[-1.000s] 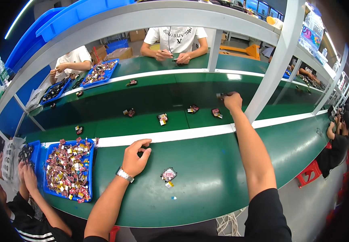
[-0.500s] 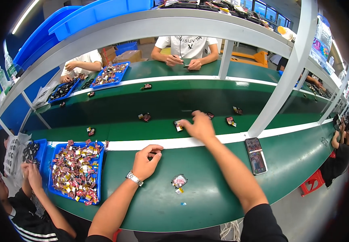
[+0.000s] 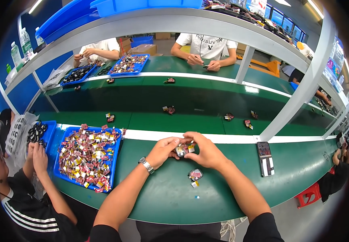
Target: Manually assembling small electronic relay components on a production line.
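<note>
Left grip and right grip together on one small unit

I have the small unit clamped between both grips, just above the near table, close to its far edge. My left grip pinches its left side, and I cannot see all of those fingertips. My right grip curves round from the right, thumb on the near side and forefinger arched over the far side. The unit shows white, red and yellow parts. A silver watch sits on my left wrist.

Just nearer to me, a second unit lies flat on the table, a small yellow-and-white piece at its near edge. A blue speck lies nearer still. To the left stands a blue tray heaped with red, white and yellow pieces; to the right, well apart from my grips, lies a phone.

Beyond the white strip, several more units are scattered over the green belt. At my far left, a co-worker's hands meet beside another blue tray with black parts. Across the belt, a person in a white shirt works with both hands close together.
</note>
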`<state>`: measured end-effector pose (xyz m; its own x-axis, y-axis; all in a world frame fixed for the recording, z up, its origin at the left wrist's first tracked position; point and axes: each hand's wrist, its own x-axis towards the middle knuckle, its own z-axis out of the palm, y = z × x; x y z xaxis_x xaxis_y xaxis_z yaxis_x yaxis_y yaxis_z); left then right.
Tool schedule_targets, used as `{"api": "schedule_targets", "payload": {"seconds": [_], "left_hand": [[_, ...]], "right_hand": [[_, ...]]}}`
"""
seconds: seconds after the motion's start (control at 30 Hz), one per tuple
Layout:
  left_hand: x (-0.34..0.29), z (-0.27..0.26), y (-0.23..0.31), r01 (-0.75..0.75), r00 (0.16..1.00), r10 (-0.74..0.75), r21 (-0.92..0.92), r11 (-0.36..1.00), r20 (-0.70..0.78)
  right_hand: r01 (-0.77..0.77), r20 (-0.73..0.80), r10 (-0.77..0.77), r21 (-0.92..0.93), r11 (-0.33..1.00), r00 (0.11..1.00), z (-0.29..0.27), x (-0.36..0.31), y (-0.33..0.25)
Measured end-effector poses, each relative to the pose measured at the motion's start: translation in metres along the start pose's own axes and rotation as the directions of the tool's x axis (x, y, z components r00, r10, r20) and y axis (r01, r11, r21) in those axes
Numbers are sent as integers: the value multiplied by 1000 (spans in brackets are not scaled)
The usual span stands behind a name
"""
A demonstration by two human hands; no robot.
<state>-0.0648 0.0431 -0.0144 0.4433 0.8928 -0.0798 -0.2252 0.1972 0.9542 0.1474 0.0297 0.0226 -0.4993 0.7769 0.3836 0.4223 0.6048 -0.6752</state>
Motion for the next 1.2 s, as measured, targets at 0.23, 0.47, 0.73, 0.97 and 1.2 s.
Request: {"api": "schedule_targets", "payload": {"seconds": [0.23, 0.47, 0.73, 0.97, 1.2], "left_hand": [[-4, 11, 0, 45, 997, -41, -60, 997, 63], [-5, 17, -8, 38, 998, -31, -141, 989, 51], [-7, 24, -3, 21, 998, -15, -111, 994, 56], [-4, 19, -10, -37, 989, 46, -64, 997, 139], [-6, 18, -13, -5, 993, 10, -43, 999, 117]], "right_hand": [[107, -148, -140, -209, 972, 979, 15, -17, -9], [41, -281, -137, -322, 946, 950, 25, -20, -1], [-7, -282, -65, -247, 969, 957, 26, -20, 2], [-34, -333, -23, -165, 986, 942, 27, -21, 6], [-75, -226, 73, 2, 997, 971, 23, -23, 4]]}}
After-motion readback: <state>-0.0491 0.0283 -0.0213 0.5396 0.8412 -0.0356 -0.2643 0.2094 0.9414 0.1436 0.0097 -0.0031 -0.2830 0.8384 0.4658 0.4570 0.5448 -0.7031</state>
